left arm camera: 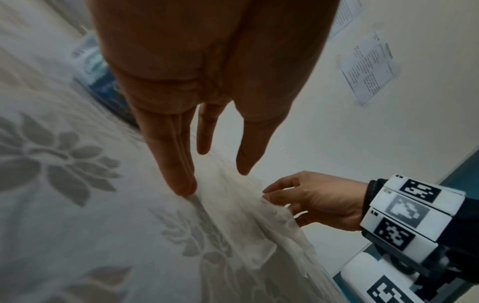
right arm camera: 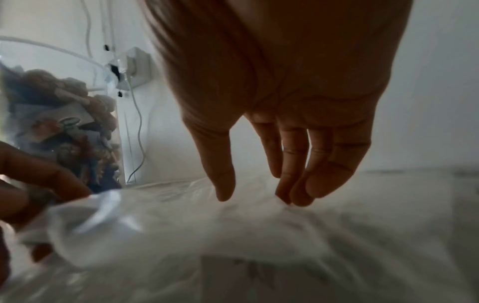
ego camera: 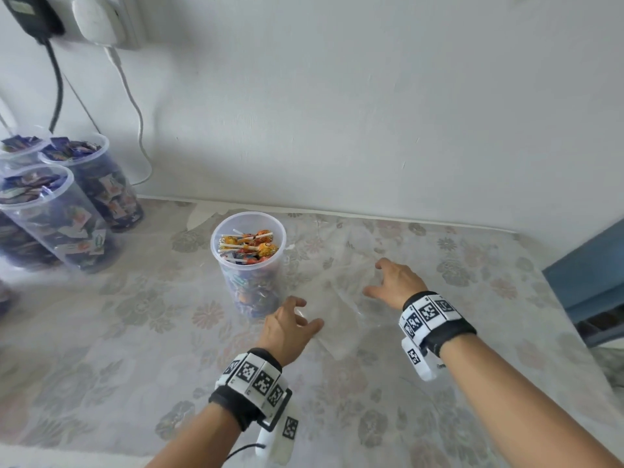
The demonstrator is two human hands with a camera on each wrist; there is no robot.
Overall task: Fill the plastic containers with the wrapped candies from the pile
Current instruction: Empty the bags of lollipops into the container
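A clear plastic container (ego camera: 250, 288) stands mid-table, filled nearly to the rim with orange lollipops (ego camera: 251, 246) and other wrapped candies; the right wrist view shows it at the left (right arm camera: 64, 123). Right of it an empty, crumpled clear plastic bag (ego camera: 341, 298) lies flat on the cloth. My left hand (ego camera: 304, 312) is just in front of the container, its straight fingers (left arm camera: 181, 184) touching the bag's (left arm camera: 246, 225) left edge. My right hand (ego camera: 374, 278) hovers over the bag's right part, fingertips (right arm camera: 298, 201) resting on the film (right arm camera: 207, 235), thumb apart. Neither hand holds a candy.
Three clear containers (ego camera: 57, 214) packed with blue-wrapped candies stand at the far left. Cables (ego camera: 135, 106) hang from wall plugs (ego camera: 98, 18) above them. The wall runs close behind the table. A blue piece of furniture (ego camera: 591, 275) borders the table's right edge. A floral cloth (ego camera: 135, 332) covers the table.
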